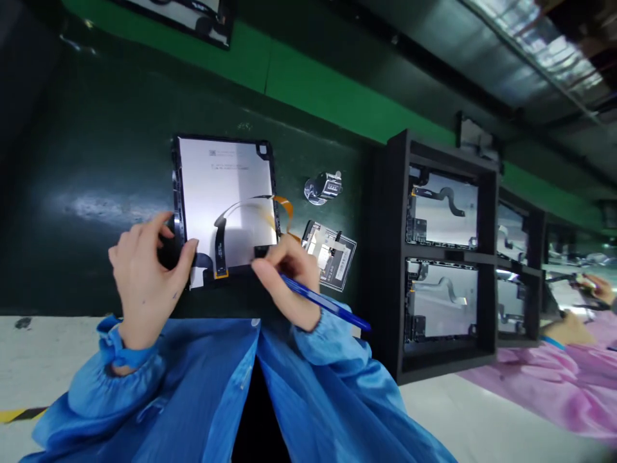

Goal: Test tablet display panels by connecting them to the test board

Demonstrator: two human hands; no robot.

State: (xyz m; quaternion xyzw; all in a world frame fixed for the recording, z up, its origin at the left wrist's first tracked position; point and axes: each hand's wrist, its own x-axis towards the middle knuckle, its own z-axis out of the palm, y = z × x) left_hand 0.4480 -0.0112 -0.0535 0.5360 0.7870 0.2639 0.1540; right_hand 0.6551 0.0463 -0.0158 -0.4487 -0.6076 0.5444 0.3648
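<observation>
A tablet-sized panel (226,193) in a black frame lies on the dark green belt, its silvery back up, with a black flex cable (220,247) and an orange flex cable (284,207) curling over it. My left hand (144,270) grips the panel's lower left edge, fingers curled over the frame. My right hand (289,276) is closed round a blue pen-like tool (328,303), its tip down at the panel's lower right corner.
A small circuit module (330,254) and a shiny metal part (322,188) lie on the belt (96,161) right of the panel. A black tray rack (443,251) holds several similar panels. Far right, another person's hands (595,289) and pink sleeve work.
</observation>
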